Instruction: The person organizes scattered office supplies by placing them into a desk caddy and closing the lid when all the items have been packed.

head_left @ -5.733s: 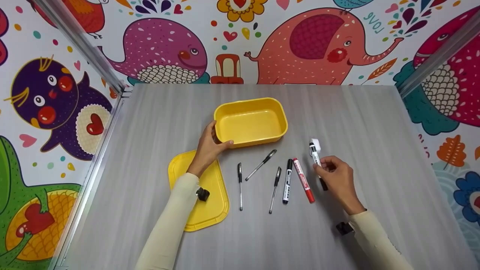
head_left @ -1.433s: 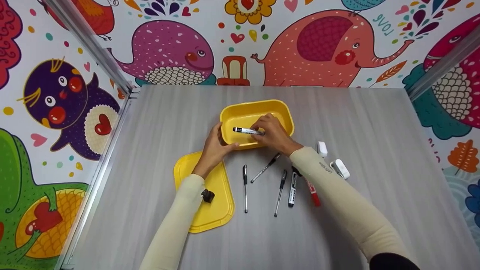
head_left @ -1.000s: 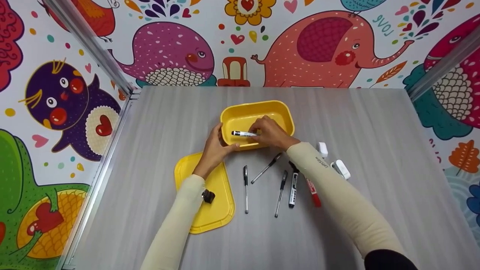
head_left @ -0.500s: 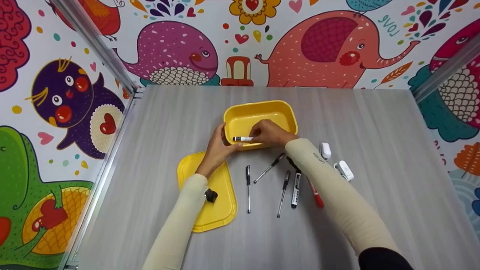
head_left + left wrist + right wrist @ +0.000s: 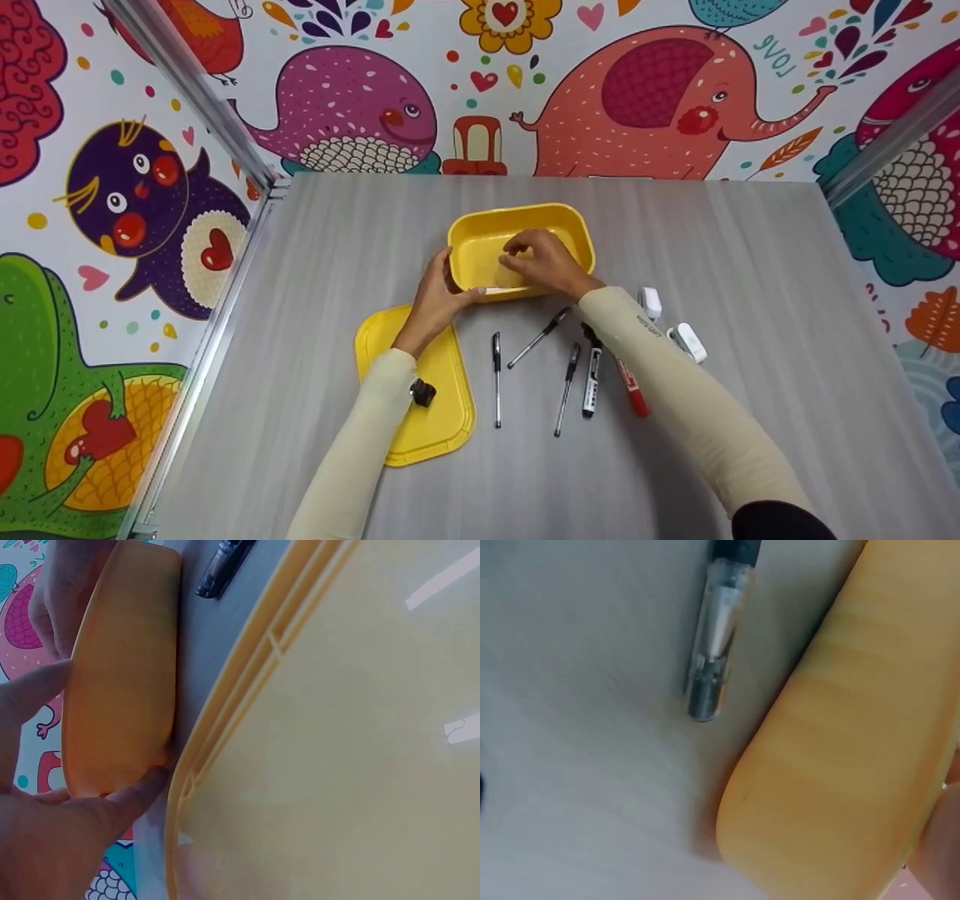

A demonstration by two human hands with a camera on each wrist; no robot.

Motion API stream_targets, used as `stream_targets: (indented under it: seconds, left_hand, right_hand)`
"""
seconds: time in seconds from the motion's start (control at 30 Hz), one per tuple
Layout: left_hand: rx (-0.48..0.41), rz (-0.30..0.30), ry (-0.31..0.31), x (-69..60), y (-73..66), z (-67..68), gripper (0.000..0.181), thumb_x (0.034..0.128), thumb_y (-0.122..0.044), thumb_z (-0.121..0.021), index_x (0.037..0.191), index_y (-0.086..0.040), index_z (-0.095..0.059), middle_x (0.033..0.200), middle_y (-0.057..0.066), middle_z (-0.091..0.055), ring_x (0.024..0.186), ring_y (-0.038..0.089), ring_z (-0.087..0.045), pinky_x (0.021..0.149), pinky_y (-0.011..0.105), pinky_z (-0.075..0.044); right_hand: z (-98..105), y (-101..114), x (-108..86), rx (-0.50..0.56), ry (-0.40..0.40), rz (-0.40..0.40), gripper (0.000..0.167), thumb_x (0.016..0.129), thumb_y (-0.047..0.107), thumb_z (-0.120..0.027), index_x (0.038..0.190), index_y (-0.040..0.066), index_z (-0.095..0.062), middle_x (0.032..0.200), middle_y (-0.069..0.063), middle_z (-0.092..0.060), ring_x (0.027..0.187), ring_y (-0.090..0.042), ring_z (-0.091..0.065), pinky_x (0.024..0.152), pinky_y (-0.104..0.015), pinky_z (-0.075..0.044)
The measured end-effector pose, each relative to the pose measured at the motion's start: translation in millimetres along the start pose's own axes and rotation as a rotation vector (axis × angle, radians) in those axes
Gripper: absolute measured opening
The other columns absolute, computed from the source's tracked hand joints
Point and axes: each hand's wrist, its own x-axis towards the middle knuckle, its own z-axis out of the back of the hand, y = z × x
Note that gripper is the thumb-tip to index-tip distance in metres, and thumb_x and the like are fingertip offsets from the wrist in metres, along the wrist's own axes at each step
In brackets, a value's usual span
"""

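- Since the earlier frame, the right hand [image 5: 546,262] is rising off the slim white plastic marker [image 5: 501,289], its thumb and fingertips apart.
- The marker is lying along the near wall of the yellow rectangular plastic tub [image 5: 517,218], probably light, stiff, slippery, favouring a mid-barrel pinch.
- The left hand [image 5: 439,300] is clamping the tub's left end.

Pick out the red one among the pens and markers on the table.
The red marker, partly hidden by the right forearm; the black marker and three pens show no red.
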Motion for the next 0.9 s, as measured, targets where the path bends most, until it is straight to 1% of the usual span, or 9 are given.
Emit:
stream_targets:
  seconds: [0.07,0.2,0.37,0.47,0.6,0.67,0.8,0.9]
  left_hand:
    - [-0.001,0.001,0.001,0.0,0.2,-0.2,0.103,0.0971,-0.021,-0.087,0.175,-0.007,-0.021,0.177,0.016,-0.031,0.162,0.031,-0.037,0.131,0.043,-0.034]
    - [-0.021,0.0,0.001,0.3,0.6,-0.3,0.103,0.0967,-0.019,-0.087,0.174,-0.007,-0.021,0.176,0.017,-0.034,0.16,0.031,-0.039,0.13,0.043,-0.036]
    - [-0.039,-0.013,0.007,0.9,1.4,-0.3,0.104,0.0961,-0.018,-0.088,0.174,-0.006,-0.021,0.175,0.017,-0.036,0.158,0.031,-0.043,0.128,0.043,-0.038]
    - [-0.046,-0.025,0.007,1.4,0.8,-0.6,0.104,0.0954,-0.017,-0.088,0.174,-0.005,-0.021,0.173,0.018,-0.038,0.157,0.031,-0.044,0.128,0.044,-0.039]
    - [-0.055,-0.039,0.008,1.6,-0.1,-0.8,0.105,0.0949,-0.016,-0.089,0.174,-0.005,-0.021,0.173,0.019,-0.038,0.157,0.032,-0.044,0.128,0.044,-0.039]
    - [-0.058,-0.042,0.008,1.5,0.5,-0.6,0.105,0.095,-0.016,-0.088,0.174,-0.005,-0.021,0.174,0.019,-0.037,0.157,0.032,-0.043,0.128,0.044,-0.038]
    - [-0.056,-0.037,0.007,0.4,2.5,-0.1,0.105,0.0958,-0.016,-0.088,0.175,-0.006,-0.02,0.176,0.019,-0.034,0.159,0.032,-0.04,0.129,0.044,-0.037]
    - [-0.054,-0.034,0.008,-0.2,2.7,-0.2,0.105,0.0965,-0.017,-0.088,0.175,-0.006,-0.019,0.176,0.018,-0.033,0.16,0.032,-0.039,0.129,0.043,-0.036]
  right_hand:
    - [2.4,-0.7,-4.2,0.021,-0.055,0.027,0.033,0.105,0.026,-0.079,0.125,0.0,-0.08,0.119,-0.011,-0.076,0.113,-0.031,-0.062,0.112,-0.049,-0.05]
    - [7.9,-2.5,-12.4,0.053,-0.158,0.091,0.034,0.103,0.025,-0.081,0.125,0.0,-0.079,0.124,-0.012,-0.075,0.119,-0.031,-0.061,0.111,-0.05,-0.05]
    - [14.0,-7.6,-21.1,0.073,-0.277,0.201,0.031,0.101,0.02,-0.084,0.123,-0.001,-0.078,0.124,-0.012,-0.076,0.12,-0.031,-0.061,0.111,-0.047,-0.051]
    - [17.8,-10.4,-27.9,0.073,-0.333,0.261,0.03,0.1,0.016,-0.084,0.123,-0.002,-0.078,0.124,-0.013,-0.076,0.12,-0.032,-0.063,0.111,-0.046,-0.053]
    - [21.8,-11.3,-38.4,0.078,-0.38,0.308,0.028,0.1,0.013,-0.084,0.123,0.0,-0.078,0.124,-0.014,-0.076,0.12,-0.033,-0.064,0.113,-0.045,-0.052]
    - [23.0,-11.2,-43.8,0.091,-0.394,0.316,0.027,0.1,0.013,-0.084,0.124,0.001,-0.079,0.124,-0.013,-0.076,0.122,-0.032,-0.064,0.115,-0.042,-0.05]
    - [23.8,-10.3,-54.8,0.126,-0.406,0.324,0.024,0.098,0.012,-0.085,0.121,0.004,-0.081,0.122,-0.01,-0.077,0.123,-0.03,-0.064,0.117,-0.033,-0.048]
    - [24.0,-9.1,-63.5,0.148,-0.42,0.32,0.025,0.095,0.006,-0.087,0.119,0.004,-0.081,0.12,-0.011,-0.077,0.12,-0.03,-0.065,0.113,-0.032,-0.05]
